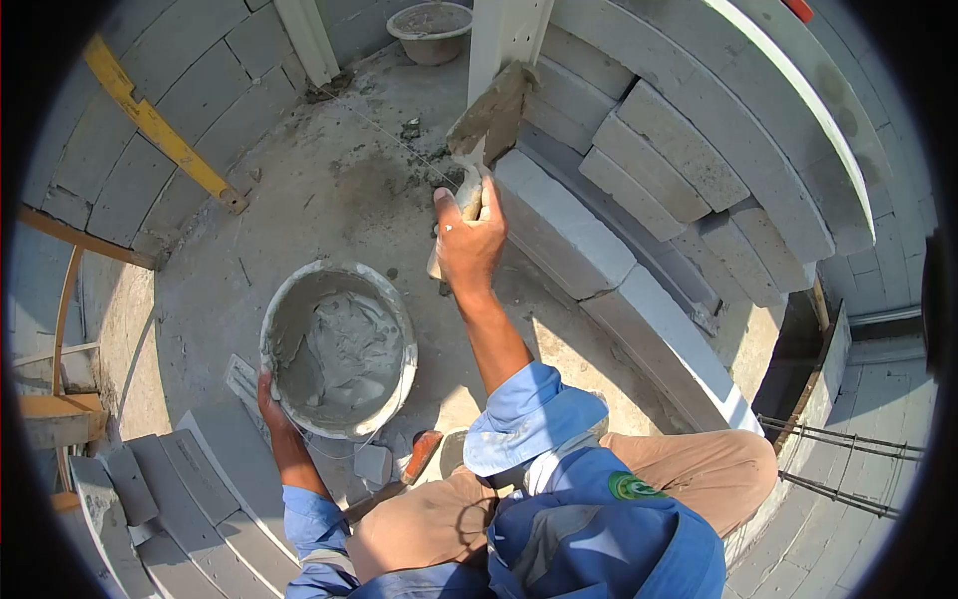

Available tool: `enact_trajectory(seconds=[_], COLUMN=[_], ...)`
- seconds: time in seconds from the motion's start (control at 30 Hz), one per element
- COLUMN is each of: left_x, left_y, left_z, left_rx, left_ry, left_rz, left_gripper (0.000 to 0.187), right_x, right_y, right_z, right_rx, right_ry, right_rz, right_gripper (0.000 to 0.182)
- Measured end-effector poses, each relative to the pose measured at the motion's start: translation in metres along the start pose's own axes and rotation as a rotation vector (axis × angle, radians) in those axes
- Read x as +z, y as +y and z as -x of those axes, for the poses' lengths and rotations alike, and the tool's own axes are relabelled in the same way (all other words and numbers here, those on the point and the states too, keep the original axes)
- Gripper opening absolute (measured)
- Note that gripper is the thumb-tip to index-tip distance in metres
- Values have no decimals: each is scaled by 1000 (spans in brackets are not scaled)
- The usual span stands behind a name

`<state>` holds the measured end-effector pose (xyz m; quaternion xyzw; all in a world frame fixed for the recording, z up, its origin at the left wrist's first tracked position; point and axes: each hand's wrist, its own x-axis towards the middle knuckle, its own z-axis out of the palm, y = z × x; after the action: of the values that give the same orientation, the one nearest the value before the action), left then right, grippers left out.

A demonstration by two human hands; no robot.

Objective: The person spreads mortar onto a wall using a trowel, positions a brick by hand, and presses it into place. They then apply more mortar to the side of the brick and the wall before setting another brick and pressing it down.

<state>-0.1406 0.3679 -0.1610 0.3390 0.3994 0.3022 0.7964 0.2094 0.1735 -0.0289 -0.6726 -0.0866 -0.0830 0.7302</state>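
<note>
My right hand [469, 245] is wrapped around the handle of a trowel [494, 112]. Grey mortar coats the trowel's blade, which overlaps the foot of a pale post [507, 45] in this view. Just right of the hand begins a low row of pale blocks [574, 225]. My left hand [270, 399] grips the left side of a round bucket [407, 364] near its rim. Wet grey mortar [349, 349] lies inside the bucket, heaped toward the right. A tool with a red-orange handle [424, 454] is on the floor between the bucket and my knees.
Loose blocks [669, 155] are stacked along the right wall. A mortar-stained basin [431, 48] stands at the back. A yellow bar [160, 130] leans on the left wall. More blocks [210, 479] lie at lower left; steel bars [848, 439] jut out at right.
</note>
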Motion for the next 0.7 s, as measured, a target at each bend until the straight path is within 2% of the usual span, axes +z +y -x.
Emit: enact_trajectory(seconds=[0.1,0.17,0.3,0.37,0.47,0.53,0.7], left_x=[8,6,0,2,-5,1,1], left_y=[2,4,3,2,-1,2,2], left_z=[5,3,1,1,-5,-1,0], left_rx=[-2,-15,-15,0,23,30,-3], left_ry=[31,24,0,-11,-13,-2,-46], left_rz=[-20,-6,1,0,8,-12,3], left_gripper=[56,55,55,56,55,55,55], right_x=[6,4,-19,-27,-29,-26,-13], right_y=[-14,-19,-29,-32,-31,-36,-67], right_z=[19,30,53,49,23,10,-8], right_rx=[-9,-111,-5,213,301,434,322], right_ry=[11,-13,-67,-20,-5,-26,-73], right_rz=[128,14,-154,-322,-392,-436,-372], right_gripper=[52,54,43,49,41,34,35])
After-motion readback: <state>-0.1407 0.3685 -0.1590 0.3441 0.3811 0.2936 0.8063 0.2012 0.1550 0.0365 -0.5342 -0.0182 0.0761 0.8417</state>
